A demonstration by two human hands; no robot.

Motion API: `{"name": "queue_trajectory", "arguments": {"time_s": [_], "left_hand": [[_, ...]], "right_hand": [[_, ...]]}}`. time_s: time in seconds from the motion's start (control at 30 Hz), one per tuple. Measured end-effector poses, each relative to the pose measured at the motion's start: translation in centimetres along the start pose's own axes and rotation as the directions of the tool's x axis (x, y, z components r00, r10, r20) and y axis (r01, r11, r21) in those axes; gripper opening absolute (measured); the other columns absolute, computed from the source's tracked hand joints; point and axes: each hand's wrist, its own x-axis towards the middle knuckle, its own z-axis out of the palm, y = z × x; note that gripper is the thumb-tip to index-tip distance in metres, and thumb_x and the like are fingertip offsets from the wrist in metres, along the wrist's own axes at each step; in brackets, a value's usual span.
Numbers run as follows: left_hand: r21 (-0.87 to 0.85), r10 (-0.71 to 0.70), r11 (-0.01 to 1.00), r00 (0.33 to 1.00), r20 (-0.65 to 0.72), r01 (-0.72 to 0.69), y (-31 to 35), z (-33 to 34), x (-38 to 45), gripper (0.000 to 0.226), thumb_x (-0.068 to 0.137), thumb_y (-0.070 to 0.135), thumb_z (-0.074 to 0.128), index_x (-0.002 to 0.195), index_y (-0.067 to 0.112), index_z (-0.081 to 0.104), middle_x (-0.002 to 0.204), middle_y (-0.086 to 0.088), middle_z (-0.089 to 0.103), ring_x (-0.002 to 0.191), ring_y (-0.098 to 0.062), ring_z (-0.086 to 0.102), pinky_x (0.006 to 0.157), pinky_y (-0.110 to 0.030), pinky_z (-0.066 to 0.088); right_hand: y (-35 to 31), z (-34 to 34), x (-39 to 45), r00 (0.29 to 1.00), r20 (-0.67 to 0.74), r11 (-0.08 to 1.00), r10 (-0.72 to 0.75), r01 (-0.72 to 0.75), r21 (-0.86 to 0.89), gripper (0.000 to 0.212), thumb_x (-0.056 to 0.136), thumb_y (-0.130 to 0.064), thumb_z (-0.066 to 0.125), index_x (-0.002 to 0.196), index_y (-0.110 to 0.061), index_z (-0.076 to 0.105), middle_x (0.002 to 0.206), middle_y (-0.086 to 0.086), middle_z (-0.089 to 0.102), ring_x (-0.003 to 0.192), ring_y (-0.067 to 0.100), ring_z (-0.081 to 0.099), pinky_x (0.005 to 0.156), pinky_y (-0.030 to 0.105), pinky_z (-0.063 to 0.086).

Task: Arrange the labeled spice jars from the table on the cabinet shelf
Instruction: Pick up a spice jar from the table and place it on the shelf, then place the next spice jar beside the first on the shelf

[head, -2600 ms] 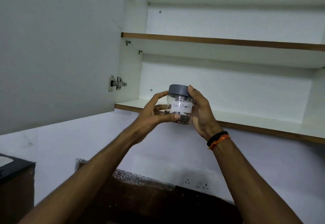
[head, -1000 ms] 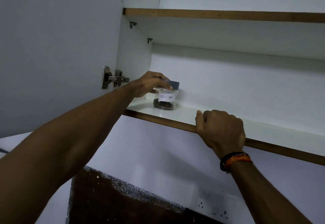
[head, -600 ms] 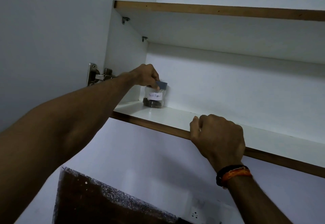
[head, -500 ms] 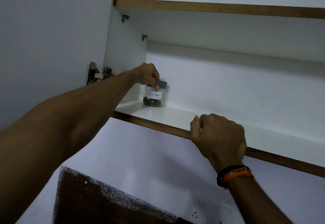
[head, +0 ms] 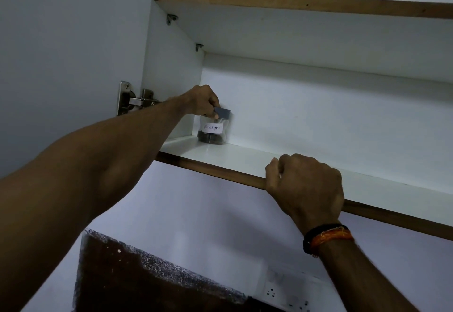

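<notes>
Lower shelf [head: 245, 158], back-left corner: pepper jar [head: 212, 129], dark contents; left hand [head: 203, 102] grips lid; right hand [head: 305, 185] clasps front edge.

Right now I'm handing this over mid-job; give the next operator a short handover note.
Left hand: grips the grey lid of the Black Pepper jar.
Right hand: curled over the front edge of the lower shelf, holding no jar.
Jar: upright in the shelf's back left corner, label facing out.
Done: this jar is on the shelf.
Left: release it. No table or other jars in view, so the remaining count is unknown.
</notes>
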Motion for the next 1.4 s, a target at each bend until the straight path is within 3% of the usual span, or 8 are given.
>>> {"name": "queue_trajectory", "arguments": {"time_s": [0.23, 0.53, 0.7, 0.77, 0.87, 0.97, 1.2, 1.4], "left_hand": [[-0.067, -0.040, 0.997, 0.995, -0.094, 0.034, 1.1, -1.4, -3.0, 0.062, 0.083, 0.028, 0.080, 0.137, 0.008, 0.057, 0.143, -0.010, 0.057, 0.131, -0.025, 0.053, 0.105, -0.033, 0.041], [-0.176, 0.017, 0.984, 0.997, -0.073, -0.029, 4.6, -2.0, -11.9, 0.042, 0.083, 0.019, 0.075, 0.122, 0.006, 0.068, 0.124, -0.009, 0.069, 0.116, -0.024, 0.063, 0.099, -0.036, 0.052], [-0.187, 0.156, 0.965, 0.975, -0.159, -0.185, 6.9, -0.7, -18.3, 0.041, 0.088, 0.023, 0.070, 0.128, 0.013, 0.066, 0.128, 0.000, 0.068, 0.110, -0.006, 0.061, 0.087, -0.010, 0.045], [-0.136, 0.209, 0.961, 0.954, -0.215, -0.241, 7.5, 0.3, -21.1, 0.037, 0.088, 0.025, 0.068, 0.124, 0.014, 0.069, 0.127, -0.001, 0.068, 0.110, -0.011, 0.063, 0.091, -0.017, 0.048], [-0.074, 0.258, 0.954, 0.922, -0.289, -0.290, 7.9, 2.7, -25.2, 0.040, 0.089, 0.028, 0.068, 0.125, 0.011, 0.067, 0.143, -0.008, 0.057, 0.133, -0.020, 0.052, 0.111, -0.033, 0.040], [-0.071, 0.251, 0.956, 0.921, -0.298, -0.283, 8.2, 6.0, -29.4, 0.042, 0.090, 0.028, 0.067, 0.128, 0.009, 0.064, 0.151, -0.012, 0.047, 0.141, -0.025, 0.043, 0.111, -0.030, 0.035], [-0.242, 0.049, 0.969, 0.999, -0.014, -0.051, 6.8, 14.9, -38.7, 0.047, 0.085, 0.019, 0.071, 0.130, 0.011, 0.062, 0.150, -0.011, 0.046, 0.137, -0.025, 0.046, 0.109, -0.038, 0.040], [-0.240, -0.135, 0.949, 0.951, 0.278, 0.205, 4.5, 20.9, -47.0, 0.053, 0.081, 0.017, 0.073, 0.131, 0.007, 0.060, 0.142, -0.014, 0.054, 0.129, -0.031, 0.052, 0.106, -0.034, 0.039]], "right_hand": [[0.1, -0.3, 0.1, 0.998, 0.058, 1.000, -0.005, 0.004, 0.023, 0.040, 0.088, -0.039, 0.035, 0.053, -0.020, 0.042, 0.049, -0.004, 0.039, 0.043, 0.017, 0.035, 0.048, 0.022, 0.015], [0.3, -0.6, -0.6, 0.988, 0.149, 0.995, -0.036, 0.022, 0.093, 0.037, 0.097, -0.025, 0.040, 0.064, -0.012, 0.048, 0.064, 0.007, 0.058, 0.056, 0.026, 0.049, 0.054, 0.031, 0.032], [-0.8, -2.0, -3.1, 0.991, 0.130, 0.999, -0.020, 0.014, 0.049, 0.046, 0.105, -0.031, 0.027, 0.073, -0.013, 0.054, 0.074, 0.012, 0.066, 0.060, 0.028, 0.047, 0.068, 0.037, 0.028], [-1.5, -2.8, -4.6, 0.990, 0.141, 0.998, -0.026, 0.018, 0.055, 0.042, 0.102, -0.032, 0.029, 0.096, -0.010, 0.064, 0.094, 0.013, 0.070, 0.081, 0.033, 0.059, 0.081, 0.042, 0.034], [-2.8, -3.7, -7.2, 0.981, 0.184, 0.989, -0.068, 0.042, 0.143, 0.050, 0.093, -0.028, 0.044, 0.139, -0.010, 0.050, 0.136, 0.015, 0.056, 0.126, 0.036, 0.049, 0.112, 0.052, 0.028], [-4.6, -4.8, -10.1, 0.980, 0.194, 0.965, -0.050, -0.002, 0.261, 0.058, 0.088, -0.024, 0.050, 0.145, -0.013, 0.044, 0.150, 0.014, 0.042, 0.140, 0.034, 0.036, 0.113, 0.052, 0.029], [-8.0, -4.0, -21.4, 0.874, 0.463, 0.886, -0.149, -0.090, 0.455, 0.056, 0.083, -0.014, 0.057, 0.139, -0.012, 0.054, 0.139, 0.013, 0.052, 0.131, 0.032, 0.043, 0.105, 0.044, 0.035], [-10.2, -3.1, -30.9, 0.663, 0.692, 0.872, -0.287, -0.119, 0.476, 0.048, 0.081, -0.015, 0.055, 0.129, -0.013, 0.059, 0.128, 0.010, 0.057, 0.118, 0.031, 0.050, 0.100, 0.043, 0.040]]}}
